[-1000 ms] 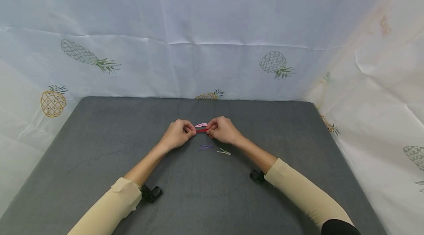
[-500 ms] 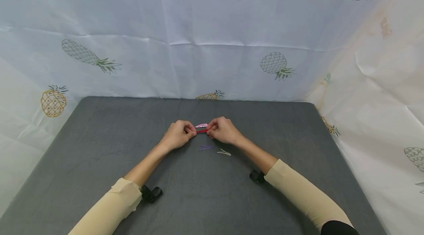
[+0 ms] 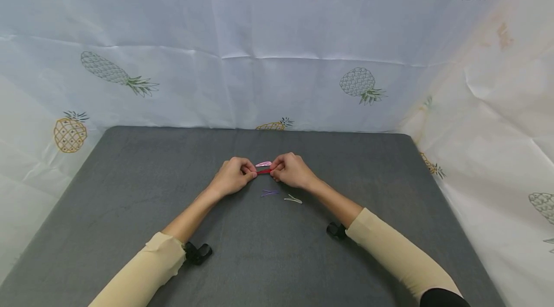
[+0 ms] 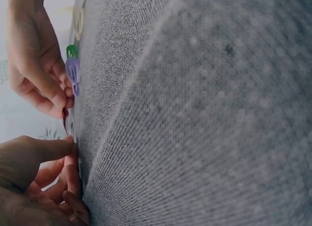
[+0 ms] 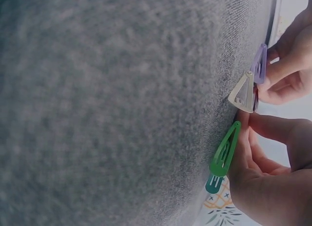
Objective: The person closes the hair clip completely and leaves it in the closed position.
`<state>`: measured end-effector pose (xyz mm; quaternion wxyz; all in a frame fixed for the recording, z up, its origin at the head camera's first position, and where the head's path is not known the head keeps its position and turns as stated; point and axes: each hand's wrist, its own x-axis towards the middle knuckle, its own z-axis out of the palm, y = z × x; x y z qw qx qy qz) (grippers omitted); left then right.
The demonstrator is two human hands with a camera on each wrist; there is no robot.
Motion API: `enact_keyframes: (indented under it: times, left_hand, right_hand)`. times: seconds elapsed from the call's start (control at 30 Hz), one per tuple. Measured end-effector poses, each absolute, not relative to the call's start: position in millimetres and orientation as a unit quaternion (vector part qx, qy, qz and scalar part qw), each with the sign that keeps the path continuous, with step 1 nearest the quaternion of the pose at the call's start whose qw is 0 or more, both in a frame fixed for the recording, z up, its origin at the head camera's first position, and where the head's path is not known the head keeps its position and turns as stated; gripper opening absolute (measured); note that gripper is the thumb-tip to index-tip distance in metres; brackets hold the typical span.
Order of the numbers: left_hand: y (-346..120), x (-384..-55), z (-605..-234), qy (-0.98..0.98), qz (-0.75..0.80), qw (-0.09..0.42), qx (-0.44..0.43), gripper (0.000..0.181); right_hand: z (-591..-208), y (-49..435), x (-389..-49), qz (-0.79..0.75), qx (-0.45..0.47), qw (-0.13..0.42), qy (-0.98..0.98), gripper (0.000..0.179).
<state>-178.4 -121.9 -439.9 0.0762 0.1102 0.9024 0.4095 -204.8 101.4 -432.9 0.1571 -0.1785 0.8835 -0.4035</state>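
Note:
A red hair clip [image 3: 263, 171] spans the gap between both hands over the grey table. My left hand [image 3: 232, 175] pinches its left end between thumb and fingers. The right hand [image 3: 292, 171] pinches the opposite end, and its fingertips hide part of the clip. Just beyond lies a pink snap clip [image 3: 263, 164]. Nearer to me are a purple clip [image 3: 270, 193] and a cream clip [image 3: 293, 198], both bent open. In the right wrist view, a green clip [image 5: 225, 153] and a teal clip [image 5: 213, 183] appear close to my right hand.
The grey cloth-covered table [image 3: 242, 259] carries the clips near its far half. A white pineapple-print curtain [image 3: 277, 18] hangs along its back edge and continues at both sides. Black camera mounts [image 3: 198, 253] sit at the wrists.

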Motion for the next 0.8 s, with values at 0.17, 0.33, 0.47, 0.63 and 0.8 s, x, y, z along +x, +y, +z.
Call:
enact_keyframes:
  times: [0.17, 0.33, 0.47, 0.63, 0.8]
  left_hand:
    - [-121.6, -178.8, -440.3, 0.903, 0.408, 0.071, 0.114, 0.007]
    - [-121.9, -178.8, -441.0, 0.904, 0.406, 0.068, 0.116, 0.007]
    - [-122.5, -178.8, -441.6, 0.903, 0.407, 0.065, 0.118, 0.007]
    - [-123.4, -178.7, -441.5, 0.903, 0.409, 0.063, 0.119, 0.006]
    - [-123.2, -178.9, -441.6, 0.902, 0.41, 0.063, 0.122, 0.007]
  right_hand:
    - [-433.2, 101.9, -205.0, -0.4, -0.18, 0.156, 0.885, 0.012]
    - [-433.3, 101.7, -204.5, -0.399, -0.184, 0.155, 0.885, 0.013]
    - [-433.4, 101.9, -203.9, -0.401, -0.183, 0.155, 0.884, 0.015]
    - [-433.8, 103.2, -204.3, -0.405, -0.182, 0.158, 0.882, 0.016]
    - [-433.0, 104.2, -204.2, -0.408, -0.183, 0.162, 0.88, 0.017]
